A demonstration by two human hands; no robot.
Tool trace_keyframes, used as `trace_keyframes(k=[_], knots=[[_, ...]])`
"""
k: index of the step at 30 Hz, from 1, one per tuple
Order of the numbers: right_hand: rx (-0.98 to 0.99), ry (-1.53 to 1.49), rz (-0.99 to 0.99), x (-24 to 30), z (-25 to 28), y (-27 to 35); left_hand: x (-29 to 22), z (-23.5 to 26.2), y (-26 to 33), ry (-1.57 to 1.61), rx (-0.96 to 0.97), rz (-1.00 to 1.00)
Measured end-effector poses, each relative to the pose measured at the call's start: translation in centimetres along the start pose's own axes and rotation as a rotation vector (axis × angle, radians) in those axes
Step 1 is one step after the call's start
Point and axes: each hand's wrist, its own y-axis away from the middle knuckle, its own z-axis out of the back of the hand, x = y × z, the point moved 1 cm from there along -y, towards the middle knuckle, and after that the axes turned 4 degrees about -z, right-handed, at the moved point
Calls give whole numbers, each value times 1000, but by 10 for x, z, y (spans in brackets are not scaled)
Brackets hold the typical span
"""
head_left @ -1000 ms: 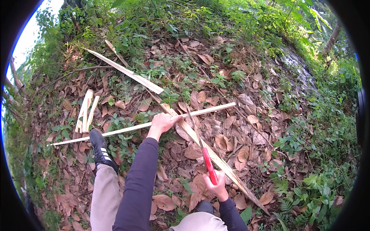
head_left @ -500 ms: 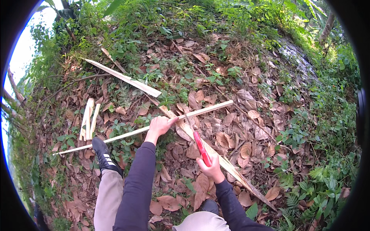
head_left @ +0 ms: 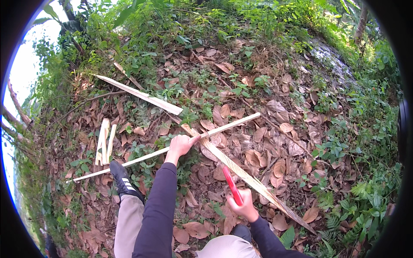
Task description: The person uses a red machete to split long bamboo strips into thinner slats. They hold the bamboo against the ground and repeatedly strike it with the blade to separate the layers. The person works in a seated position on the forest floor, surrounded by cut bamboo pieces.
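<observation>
A long thin wooden stick (head_left: pixel 234 123) lies slantwise across a longer split piece of wood (head_left: pixel 258 185) on the ground. My left hand (head_left: pixel 181 145) is closed round the stick, just left of where the two cross. My right hand (head_left: pixel 243 204) grips a red-handled saw (head_left: pixel 232 185). Its handle points up and left toward the crossing, beside the split piece; the thin blade is hard to make out. The stick's lower left end runs past my left shoe (head_left: pixel 122 180).
A pale split plank (head_left: pixel 142 95) lies farther off to the left. Several short cut pieces (head_left: pixel 103 142) rest beyond my left shoe. Brown dry leaves (head_left: pixel 254 157) and low green plants cover the sloping ground, with ferns (head_left: pixel 340 219) at the right.
My right hand has drawn the saw back toward me, down and slightly right, away from the stick. My left hand keeps its hold on the stick. The whole view has shifted slightly.
</observation>
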Motion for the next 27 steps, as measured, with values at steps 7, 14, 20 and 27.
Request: trace_keyframes(k=[7, 14, 20, 27], knots=[[-59, -114, -41, -8, -13, -34, -7, -10, 1, -62, -165, -75], [-52, -17, 82, 11, 12, 60, 0, 4, -7, -31, -135, -74], [-103, -107, -51, -20, -26, -49, -10, -5, -1, -40, -96, -126], [-93, -55, -21, 2, 9, 35, -18, -3, -4, -44, -139, -134]])
